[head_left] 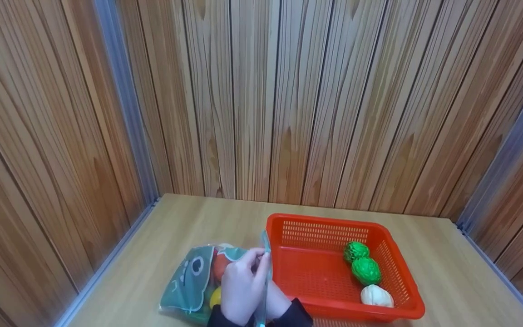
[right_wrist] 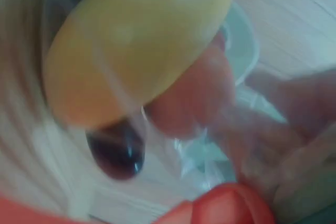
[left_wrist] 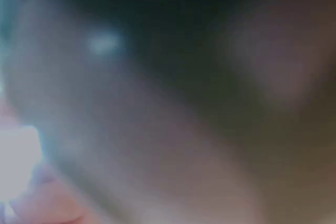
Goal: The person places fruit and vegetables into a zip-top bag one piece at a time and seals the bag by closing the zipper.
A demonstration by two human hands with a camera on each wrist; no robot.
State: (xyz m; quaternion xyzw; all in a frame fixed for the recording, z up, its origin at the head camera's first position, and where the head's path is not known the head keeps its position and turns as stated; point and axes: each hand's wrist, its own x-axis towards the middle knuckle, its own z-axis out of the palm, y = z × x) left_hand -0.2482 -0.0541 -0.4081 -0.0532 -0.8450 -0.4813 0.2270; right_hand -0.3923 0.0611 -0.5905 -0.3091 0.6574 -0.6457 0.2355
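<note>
A clear zip bag (head_left: 189, 284) with a green cartoon animal face lies left of the red basket, its long top edge (head_left: 268, 272) turned toward the basket. My left hand (head_left: 243, 284) pinches that edge between thumb and fingers. Crossing behind it, my right hand (head_left: 277, 299) is at the same edge, mostly hidden in the head view; its blurred fingers (right_wrist: 283, 140) hold the bag's film in the right wrist view. Through the film show a yellow, mango-like fruit (right_wrist: 142, 45), an orange-red piece (right_wrist: 194, 95) and a dark, shiny oval piece (right_wrist: 116, 150). The left wrist view is dark and blurred.
The red plastic basket (head_left: 334, 219) stands close on the right of the hands. Inside along its right side are two green, leafy-textured balls (head_left: 366, 271) and a white, garlic-like bulb (head_left: 377, 296). Wood-panelled walls (head_left: 311, 113) enclose the table (head_left: 216, 213) at the back and sides.
</note>
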